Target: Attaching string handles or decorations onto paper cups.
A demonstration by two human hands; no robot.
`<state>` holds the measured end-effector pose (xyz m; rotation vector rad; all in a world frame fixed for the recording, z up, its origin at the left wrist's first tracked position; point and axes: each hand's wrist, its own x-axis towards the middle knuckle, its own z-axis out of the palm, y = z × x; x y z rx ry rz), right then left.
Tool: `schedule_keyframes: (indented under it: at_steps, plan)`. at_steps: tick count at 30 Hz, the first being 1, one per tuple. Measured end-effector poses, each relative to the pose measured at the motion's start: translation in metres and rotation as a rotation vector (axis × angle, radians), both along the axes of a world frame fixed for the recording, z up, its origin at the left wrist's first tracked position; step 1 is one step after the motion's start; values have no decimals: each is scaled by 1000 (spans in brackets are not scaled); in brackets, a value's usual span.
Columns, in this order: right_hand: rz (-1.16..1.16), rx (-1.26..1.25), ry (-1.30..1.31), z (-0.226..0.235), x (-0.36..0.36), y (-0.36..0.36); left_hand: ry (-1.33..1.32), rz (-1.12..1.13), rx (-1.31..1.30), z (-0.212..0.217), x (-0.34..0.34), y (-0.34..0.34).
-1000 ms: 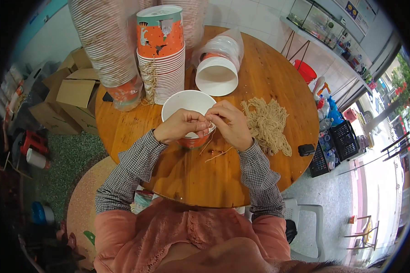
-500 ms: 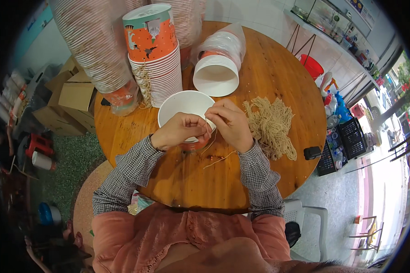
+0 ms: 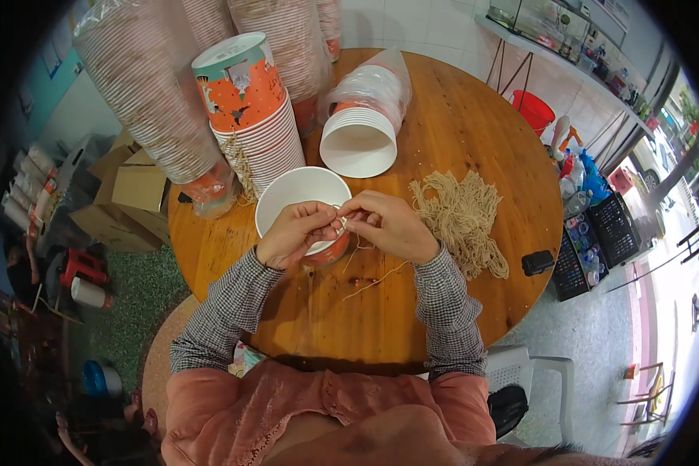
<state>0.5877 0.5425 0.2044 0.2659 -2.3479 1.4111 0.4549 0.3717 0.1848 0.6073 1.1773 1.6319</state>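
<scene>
My left hand and my right hand meet at the near right rim of a white-lined paper bucket. Their fingertips are pinched together on a thin beige string, whose tail dangles below the fingers. The fingers partly hide the bucket's rim and its orange outside, and whether the string passes through the bucket wall cannot be made out. Another loose piece of string lies on the table just nearer to me. Beyond my right hand rests a tangled heap of beige strings.
Behind the bucket stands an upside-down stack of orange paper buckets, strings hanging on its side. Tall bagged stacks rise at the left. A wrapped bucket stack lies on its side. A black object sits near the round table's right edge.
My fingertips have come closer together at the bucket rim, and my right hand has turned to lie flatter. The whole view has shifted slightly.
</scene>
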Motion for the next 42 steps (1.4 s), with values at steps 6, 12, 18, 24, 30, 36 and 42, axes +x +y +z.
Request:
schedule_keyframes:
  at_steps: [6,12,18,24,30,36,42]
  plan:
    - [-99,133,87,-6,-4,-5,-45,4,-13,1,-3,2]
    - [-106,78,113,-12,-7,-12,-31,5,-14,1,-9,-3]
    - [-207,78,100,-12,-7,-10,98,-34,-23,1,-5,-2]
    - [-232,115,103,-5,-1,-3,504,-51,-143,8,4,-5]
    - [-298,131,130,5,8,2,561,-14,-160,6,-2,-9]
    - [-240,314,55,10,16,3,563,9,-133,13,5,-9]
    - [-24,-18,78,0,2,-12,428,29,-102,18,9,-4]
